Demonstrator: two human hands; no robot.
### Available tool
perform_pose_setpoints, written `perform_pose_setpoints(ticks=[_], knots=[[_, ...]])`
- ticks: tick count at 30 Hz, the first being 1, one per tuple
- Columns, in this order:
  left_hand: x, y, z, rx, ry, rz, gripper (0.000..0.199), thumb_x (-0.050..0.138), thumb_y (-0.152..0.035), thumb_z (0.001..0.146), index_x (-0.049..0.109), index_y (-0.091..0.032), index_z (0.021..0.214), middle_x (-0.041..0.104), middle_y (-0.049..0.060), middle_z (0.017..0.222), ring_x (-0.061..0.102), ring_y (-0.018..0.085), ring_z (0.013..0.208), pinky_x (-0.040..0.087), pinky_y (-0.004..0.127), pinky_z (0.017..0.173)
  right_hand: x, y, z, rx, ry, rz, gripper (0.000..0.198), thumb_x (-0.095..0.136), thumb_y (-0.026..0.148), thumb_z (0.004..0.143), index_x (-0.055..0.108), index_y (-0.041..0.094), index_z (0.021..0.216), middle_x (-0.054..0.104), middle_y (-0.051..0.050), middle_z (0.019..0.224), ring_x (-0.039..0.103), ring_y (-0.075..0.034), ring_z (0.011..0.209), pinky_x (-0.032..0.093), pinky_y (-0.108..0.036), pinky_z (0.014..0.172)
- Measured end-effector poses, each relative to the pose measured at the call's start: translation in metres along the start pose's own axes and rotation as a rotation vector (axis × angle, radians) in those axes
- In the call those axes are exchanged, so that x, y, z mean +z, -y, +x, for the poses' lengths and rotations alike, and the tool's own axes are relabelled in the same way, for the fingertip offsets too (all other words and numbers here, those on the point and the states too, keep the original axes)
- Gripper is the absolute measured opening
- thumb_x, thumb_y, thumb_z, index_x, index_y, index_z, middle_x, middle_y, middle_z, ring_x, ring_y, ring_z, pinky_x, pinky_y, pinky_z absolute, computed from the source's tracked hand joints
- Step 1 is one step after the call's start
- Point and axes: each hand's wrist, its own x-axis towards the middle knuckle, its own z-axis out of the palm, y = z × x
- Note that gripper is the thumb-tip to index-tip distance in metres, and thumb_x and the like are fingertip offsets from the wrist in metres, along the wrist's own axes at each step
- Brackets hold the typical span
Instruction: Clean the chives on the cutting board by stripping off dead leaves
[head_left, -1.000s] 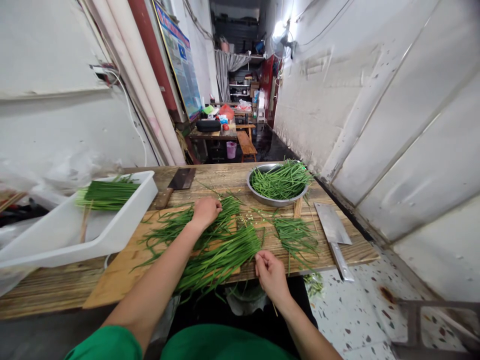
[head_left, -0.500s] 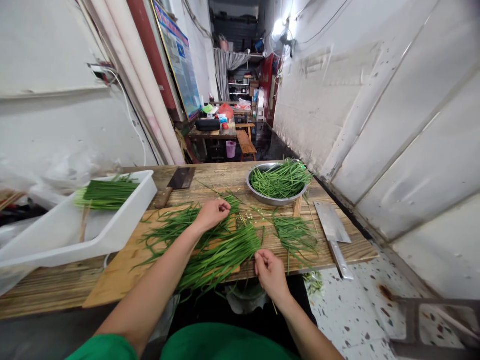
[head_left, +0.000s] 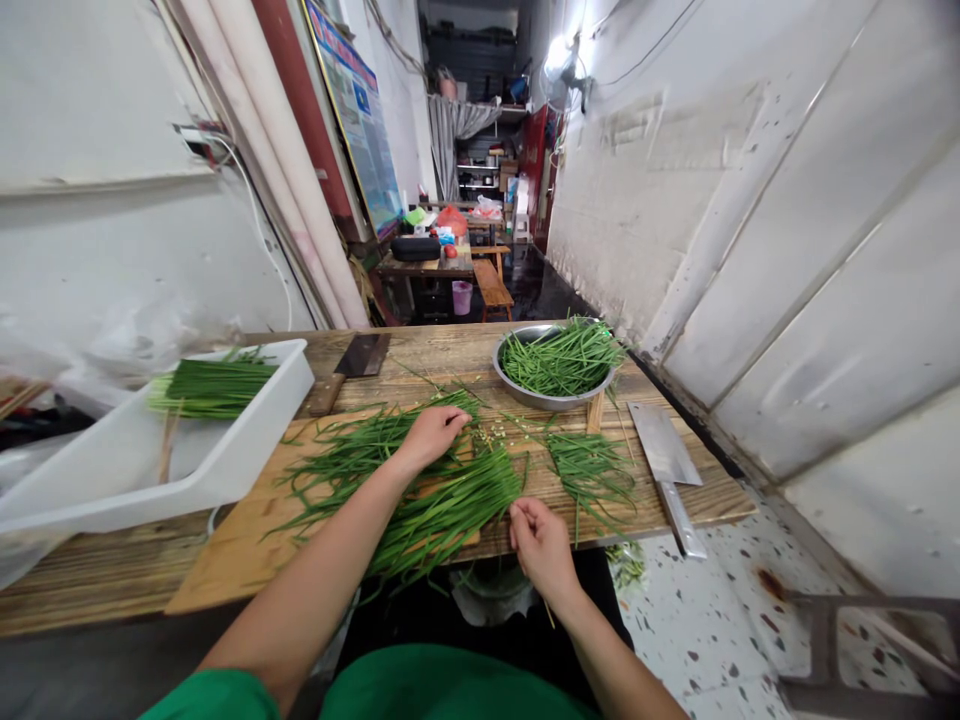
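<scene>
Chives (head_left: 457, 508) lay across your cutting board (head_left: 225, 550). Your left hand (head_left: 436, 436) was over them, its fingers drawn together; your right hand (head_left: 543, 548) curled beside their ends. Whether either pinched anything, I couldn't tell.

Left hand (head_left: 436, 435) pinched, over far chive pile (head_left: 349, 450) on cutting board (head_left: 217, 570); can't tell if it grips anything. Right hand (head_left: 541, 540) curled, just beside right end of near chive bundle (head_left: 457, 510). Loose chives (head_left: 592, 468) further right on wooden surface (head_left: 442, 350). Metal bowl (head_left: 551, 403) behind those, heaped. Steel cleaver (head_left: 666, 450) far right, dark-bladed cleaver (head_left: 363, 356) behind board. White tray (head_left: 259, 460) at left, holding tray chives (head_left: 216, 388).
</scene>
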Motion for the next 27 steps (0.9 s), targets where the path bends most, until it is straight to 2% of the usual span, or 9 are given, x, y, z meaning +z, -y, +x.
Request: perform_pose_setpoints(ticks=[3, 7, 11, 18, 23, 27], knots=[[0.0041, 0.0005, -0.0016, 0.001, 0.006, -0.016, 0.036, 0.037, -0.035, 0.081, 0.067, -0.016, 0.079, 0.067, 0.003, 0.075, 0.058, 0.017, 0.072, 0.042, 0.026, 0.070, -0.0004, 0.0010, -0.0004, -0.010, -0.008, -0.005, 0.034, 0.045, 0.047, 0.082, 0.054, 0.017, 0.070, 0.043, 0.005, 0.043, 0.037, -0.008, 0.033, 0.025, -0.018, 0.031], [0.0070, 0.0003, -0.0041, 0.032, -0.005, -0.003, 0.032, 0.041, -0.036, 0.080, 0.067, -0.017, 0.084, 0.068, 0.002, 0.080, 0.059, 0.017, 0.074, 0.041, 0.025, 0.070, -0.0009, 0.0006, -0.0006, -0.001, 0.021, 0.005, 0.029, 0.043, 0.042, 0.084, 0.052, 0.017, 0.071, 0.042, 0.006, 0.044, 0.034, -0.007, 0.034, 0.024, -0.018, 0.032], [0.0091, -0.0010, -0.0053, -0.018, -0.005, 0.028, 0.041, 0.034, -0.041, 0.083, 0.067, -0.017, 0.086, 0.067, 0.003, 0.074, 0.059, 0.018, 0.071, 0.041, 0.026, 0.068, -0.0005, -0.0007, 0.0002, -0.009, 0.028, -0.002, 0.027, 0.042, 0.039, 0.085, 0.051, 0.017, 0.072, 0.041, 0.006, 0.045, 0.035, -0.008, 0.036, 0.027, -0.019, 0.036], [0.0110, -0.0023, -0.0046, -0.016, -0.030, 0.042, 0.036, 0.034, -0.033, 0.082, 0.066, -0.017, 0.079, 0.068, 0.003, 0.084, 0.059, 0.018, 0.081, 0.040, 0.026, 0.074, -0.0010, -0.0003, 0.0002, -0.029, 0.020, -0.009, 0.027, 0.043, 0.041, 0.084, 0.051, 0.018, 0.071, 0.042, 0.006, 0.045, 0.039, -0.009, 0.038, 0.030, -0.020, 0.039], [0.0097, -0.0047, -0.0054, -0.087, -0.058, 0.020, 0.046, 0.027, -0.039, 0.085, 0.066, -0.017, 0.079, 0.067, 0.004, 0.077, 0.059, 0.019, 0.076, 0.040, 0.027, 0.067, -0.0007, -0.0006, -0.0004, -0.016, 0.019, 0.001, 0.027, 0.043, 0.041, 0.085, 0.050, 0.018, 0.072, 0.041, 0.006, 0.045, 0.035, -0.008, 0.037, 0.026, -0.019, 0.035], [0.0107, -0.0027, -0.0048, -0.055, -0.052, 0.041, 0.040, 0.031, -0.036, 0.084, 0.065, -0.016, 0.074, 0.067, 0.004, 0.076, 0.058, 0.018, 0.071, 0.039, 0.027, 0.065, -0.0004, -0.0011, -0.0003, -0.002, 0.023, 0.009, 0.029, 0.043, 0.043, 0.084, 0.051, 0.018, 0.072, 0.041, 0.006, 0.045, 0.033, -0.007, 0.034, 0.024, -0.018, 0.033]])
